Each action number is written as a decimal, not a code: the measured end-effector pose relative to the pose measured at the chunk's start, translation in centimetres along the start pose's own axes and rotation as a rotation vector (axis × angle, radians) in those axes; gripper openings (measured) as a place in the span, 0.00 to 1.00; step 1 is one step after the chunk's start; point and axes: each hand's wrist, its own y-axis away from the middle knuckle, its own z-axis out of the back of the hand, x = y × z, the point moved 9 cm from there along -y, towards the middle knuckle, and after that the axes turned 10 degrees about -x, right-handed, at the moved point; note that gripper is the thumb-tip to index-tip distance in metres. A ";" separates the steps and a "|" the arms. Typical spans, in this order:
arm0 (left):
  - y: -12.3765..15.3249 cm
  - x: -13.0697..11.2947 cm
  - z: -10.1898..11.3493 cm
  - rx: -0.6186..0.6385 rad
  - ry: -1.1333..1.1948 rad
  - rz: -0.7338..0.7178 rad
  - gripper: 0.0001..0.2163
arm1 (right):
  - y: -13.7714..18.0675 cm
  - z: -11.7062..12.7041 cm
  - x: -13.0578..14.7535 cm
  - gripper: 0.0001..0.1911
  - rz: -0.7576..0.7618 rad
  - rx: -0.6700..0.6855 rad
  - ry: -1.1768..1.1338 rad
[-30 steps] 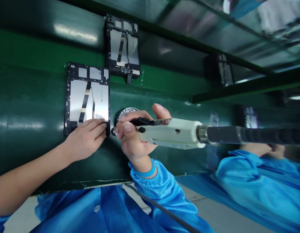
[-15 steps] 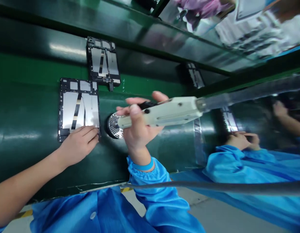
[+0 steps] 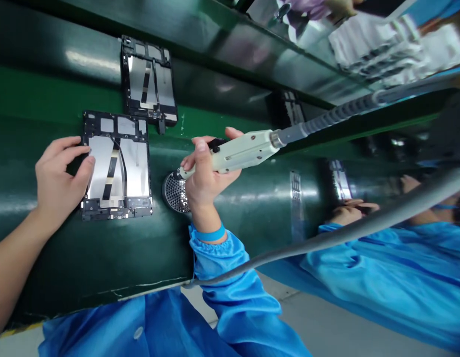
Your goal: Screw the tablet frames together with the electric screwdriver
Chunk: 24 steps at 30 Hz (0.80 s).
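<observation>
A tablet [image 3: 135, 166] lies opened on the green work surface, its silver inside, black frame and dark ribbon cable showing. My left hand [image 3: 64, 173] is at its left edge, with curved fingertips and thumb touching the frame. My right hand [image 3: 203, 183] is wrapped round a pale electric screwdriver [image 3: 241, 152], which lies slanted with its tip pointing left. That tip is at the upper rim of a round metal screw dish [image 3: 174, 193] full of small holes. My right hand hides part of the dish. Whether a screw sits on the tip I cannot tell.
Behind the tablet sits a stack of similar tablets [image 3: 151, 87]. A grey cable [image 3: 326, 230] crosses the front right, and a ribbed hose [image 3: 341, 111] runs from the screwdriver. A co-worker's hands [image 3: 351, 210] are at the right beside another tablet [image 3: 339, 181]. A shelf ledge [image 3: 200, 44] runs behind.
My left hand has moved from the tablet's lower right corner to its left edge. The screwdriver's tip has shifted from over the screw dish to its upper rim.
</observation>
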 end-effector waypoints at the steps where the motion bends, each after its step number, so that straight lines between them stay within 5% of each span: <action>1: 0.1 0.4 -0.3 0.011 0.007 0.025 0.13 | 0.1 0.0 -0.1 0.19 0.004 0.005 0.013; 11: 0.4 0.6 -0.7 0.050 0.024 0.022 0.12 | 0.1 -0.1 -0.4 0.18 0.059 -0.015 0.003; 16: 1.2 1.4 -1.4 0.080 0.023 0.067 0.10 | 0.5 0.5 4.3 0.19 0.160 -0.020 0.025; 20: 1.7 1.8 -1.9 0.108 -0.013 0.084 0.11 | 3.5 -1.0 7.7 0.19 0.054 0.156 -0.104; 24: 1.9 1.8 -2.2 0.128 -0.014 0.091 0.13 | 7.0 -2.5 7.8 0.20 -0.051 0.306 -0.096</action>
